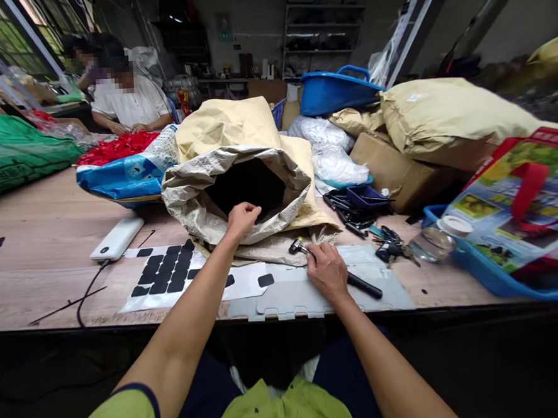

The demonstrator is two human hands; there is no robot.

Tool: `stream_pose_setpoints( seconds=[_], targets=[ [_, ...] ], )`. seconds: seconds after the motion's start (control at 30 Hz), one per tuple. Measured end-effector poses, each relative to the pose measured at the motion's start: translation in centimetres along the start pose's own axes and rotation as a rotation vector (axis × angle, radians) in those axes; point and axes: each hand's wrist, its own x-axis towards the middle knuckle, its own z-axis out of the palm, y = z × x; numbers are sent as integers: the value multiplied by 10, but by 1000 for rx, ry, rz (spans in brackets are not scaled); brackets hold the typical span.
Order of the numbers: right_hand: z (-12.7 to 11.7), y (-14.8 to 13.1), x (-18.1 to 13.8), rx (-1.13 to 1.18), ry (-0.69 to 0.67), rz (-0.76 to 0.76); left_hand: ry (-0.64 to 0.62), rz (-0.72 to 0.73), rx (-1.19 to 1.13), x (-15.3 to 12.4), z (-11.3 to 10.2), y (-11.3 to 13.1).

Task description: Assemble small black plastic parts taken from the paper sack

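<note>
A large paper-and-woven sack (184, 202) lies on its side with its dark mouth facing me. My left hand (242, 220) is at the lower rim of that mouth, fingers curled together; whatever they may hold is hidden. On a grey plate (289, 296) at the table's front edge, my right hand (327, 270) is closed round the handle of a small hammer (366, 286). The hammer's head points left, toward the sack. Left of the plate, several black rounded-square pads (169, 266) stick to a white sheet (245, 280).
A white power bank (117, 238) with a cable lies left. Behind it stands a blue bag (125, 174) of red pieces. Keys (392, 246), a glass jar (431, 244) and a blue basket (495, 274) are right. Another person (128, 101) sits at the back left.
</note>
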Motion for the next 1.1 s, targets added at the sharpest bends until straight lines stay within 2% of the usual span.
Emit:
stream_pose_setpoints(
  seconds=[0.03, 0.1, 0.2, 0.33, 0.43, 0.5, 0.57, 0.63, 0.7, 0.8, 0.97, 1.1],
  targets=[
    [0, 0, 0, 2, 0, 2, 60, -42, 126, 14, 9, -4],
    [0, 0, 0, 3, 0, 4, 78, -106, 317, 29, 23, -11],
    [-1, 0, 0, 2, 0, 6, 89, -179, 426, 33, 27, -12],
    [-2, -1, 0, 2, -5, 17, 130, -155, 421, 18, 6, -5],
    [-1, -2, 0, -2, -8, 22, 207, 48, 302, -18, -17, -2],
    [0, -2, 0, -4, -9, 22, 105, 240, 189, -51, -26, -6],
    [1, -2, 0, -4, -6, 22, -124, 374, 143, -84, -28, -15],
    [1, -1, 0, -6, -1, 19, -317, 418, 186, -107, -23, -28],
    [2, -1, 0, -11, 4, 14, -399, 427, 249, -120, -15, -40],
    [3, 0, -1, -12, 13, 7, -398, 461, 269, -125, -1, -52],
    [4, 2, -1, 2, 7, 14, -256, 515, 208, -128, 12, -62],
    [-2, 2, 3, -5, -54, 7, -271, 484, 119, -127, 15, -71]
  ],
)
